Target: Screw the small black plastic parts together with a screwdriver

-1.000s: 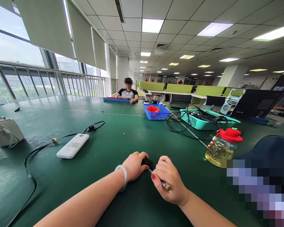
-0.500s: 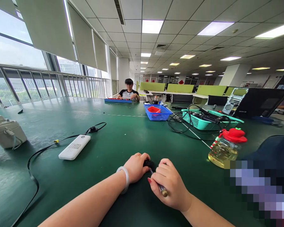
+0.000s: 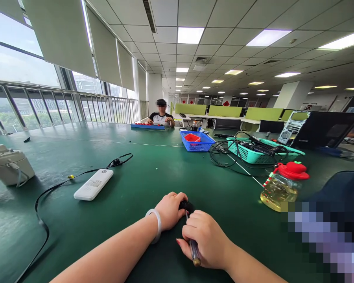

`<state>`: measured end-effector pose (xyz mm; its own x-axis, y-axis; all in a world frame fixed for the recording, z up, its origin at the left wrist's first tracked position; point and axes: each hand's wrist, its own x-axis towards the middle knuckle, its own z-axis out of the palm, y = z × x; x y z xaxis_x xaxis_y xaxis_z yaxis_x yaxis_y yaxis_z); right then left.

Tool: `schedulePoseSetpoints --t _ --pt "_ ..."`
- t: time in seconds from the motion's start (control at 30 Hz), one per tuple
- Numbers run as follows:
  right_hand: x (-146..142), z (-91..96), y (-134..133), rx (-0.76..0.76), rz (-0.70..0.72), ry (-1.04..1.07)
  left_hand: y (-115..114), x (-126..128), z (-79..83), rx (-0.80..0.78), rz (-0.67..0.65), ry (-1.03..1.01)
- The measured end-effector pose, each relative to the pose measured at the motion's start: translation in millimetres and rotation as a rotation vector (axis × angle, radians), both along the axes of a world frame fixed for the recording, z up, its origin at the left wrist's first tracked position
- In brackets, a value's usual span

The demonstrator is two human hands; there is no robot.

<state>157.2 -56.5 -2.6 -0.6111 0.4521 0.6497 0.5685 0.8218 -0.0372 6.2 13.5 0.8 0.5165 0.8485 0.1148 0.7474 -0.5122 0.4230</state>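
My left hand (image 3: 171, 210), with a pale bangle on its wrist, grips a small black object (image 3: 187, 206) down at the green table. Its exact kind I cannot make out, as my fingers cover part of it. In my closed right hand (image 3: 208, 237) is a screwdriver (image 3: 194, 251) with a see-through dark handle and a brownish butt end. Its thin metal shaft points away from me and reaches the black object. The tip is hidden beside my left fingers.
On the green table (image 3: 147, 169) lie a white power bank (image 3: 93, 184) and a black cable (image 3: 47, 192). To the right stand a red-lidded jar (image 3: 280, 192), a blue basket (image 3: 197, 146) and a teal basket (image 3: 253, 155) with cables. A person (image 3: 161, 116) sits at the far end.
My right hand has turned, and the screwdriver's butt end has swung left and down. Its shaft now points more straight ahead. My left hand stays on the black object.
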Motion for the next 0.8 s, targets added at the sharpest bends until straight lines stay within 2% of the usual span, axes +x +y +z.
schedulePoseSetpoints --t 0.8 --pt "0.7 3.3 -2.2 -0.025 -0.038 0.018 -0.1 -0.7 0.2 -0.018 -0.006 -0.004"
